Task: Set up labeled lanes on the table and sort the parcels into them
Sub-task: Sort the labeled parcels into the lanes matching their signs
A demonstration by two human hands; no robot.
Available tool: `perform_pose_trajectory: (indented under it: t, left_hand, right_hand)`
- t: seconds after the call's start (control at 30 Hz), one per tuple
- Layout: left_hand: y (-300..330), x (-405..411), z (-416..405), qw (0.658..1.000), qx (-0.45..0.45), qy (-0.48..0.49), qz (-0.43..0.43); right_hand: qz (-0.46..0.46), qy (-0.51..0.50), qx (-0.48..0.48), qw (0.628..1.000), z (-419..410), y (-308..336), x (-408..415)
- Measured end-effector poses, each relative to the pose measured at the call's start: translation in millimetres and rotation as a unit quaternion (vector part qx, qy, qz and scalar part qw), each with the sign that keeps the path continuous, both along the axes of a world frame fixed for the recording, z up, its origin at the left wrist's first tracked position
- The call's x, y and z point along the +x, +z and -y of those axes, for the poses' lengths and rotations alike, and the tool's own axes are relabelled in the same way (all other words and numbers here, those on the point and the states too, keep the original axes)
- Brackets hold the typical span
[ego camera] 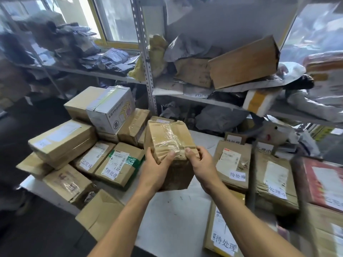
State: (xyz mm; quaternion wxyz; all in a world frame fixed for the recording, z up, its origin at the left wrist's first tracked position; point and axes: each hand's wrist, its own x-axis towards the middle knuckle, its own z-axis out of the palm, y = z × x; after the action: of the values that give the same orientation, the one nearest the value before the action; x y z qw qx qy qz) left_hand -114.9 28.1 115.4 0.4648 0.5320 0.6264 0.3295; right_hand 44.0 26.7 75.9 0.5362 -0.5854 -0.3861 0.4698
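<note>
I hold a brown cardboard parcel (169, 140), wrapped in clear tape, up over the middle of the white table (176, 210). My left hand (157, 165) grips its lower left side, thumb on the top face. My right hand (199, 163) grips its lower right corner. A stack of cardboard parcels (63, 141) covers the left of the table, some with handwritten white labels (110, 174). On the right lie flat parcels with labels (237, 176), and small label cards (234, 139) stand at the table's back.
A white printed box (111, 110) tops the left stack. Metal shelving (146, 58) behind the table is crammed with bags and boxes; one cardboard box (245, 62) tilts on the right shelf. A red parcel (323, 182) lies far right. The dark floor is at the left.
</note>
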Motion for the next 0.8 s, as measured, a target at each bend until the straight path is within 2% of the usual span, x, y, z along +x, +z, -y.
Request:
perform_pose_trajectory:
  t: [0.1, 0.33, 0.43, 0.5, 0.57, 0.63, 0.7, 0.8]
  left_hand:
    - [2.4, 1.3, -3.2, 0.995, 0.007, 0.001, 0.095]
    - [-10.9, -2.7, -6.4, 0.963, -0.029, 0.001, 0.267]
    - [-16.3, -2.7, -10.0, 0.953, -0.047, 0.010, 0.298]
    - [-19.8, -3.0, -13.9, 0.944, -0.059, 0.008, 0.324]
    - [-22.2, -2.0, -16.9, 0.938, -0.065, 0.000, 0.339]
    - [-23.3, 2.0, -18.7, 0.943, -0.062, -0.016, 0.325]
    - [-25.1, 6.2, -20.1, 0.952, -0.056, -0.027, 0.301]
    - [-32.4, 3.6, -25.8, 0.963, -0.010, -0.012, 0.270]
  right_hand:
    - [0.029, -0.003, 0.022, 0.999, 6.3, 11.8, 1.0]
    - [0.053, 0.066, 0.034, 0.996, 9.2, 24.5, 24.3]
    - [0.071, 0.034, -0.011, 0.997, 7.4, 16.9, 38.1]
    - [0.083, 0.026, -0.090, 0.992, 7.7, 3.1, 47.1]
    - [0.013, 0.044, -0.198, 0.979, 12.0, -9.6, 52.8]
    - [-0.102, 0.069, -0.250, 0.960, 15.6, -18.5, 54.1]
    - [-0.177, 0.043, -0.237, 0.954, 16.6, -21.1, 52.2]
    - [-0.170, -0.011, -0.186, 0.968, 13.7, -22.6, 46.6]
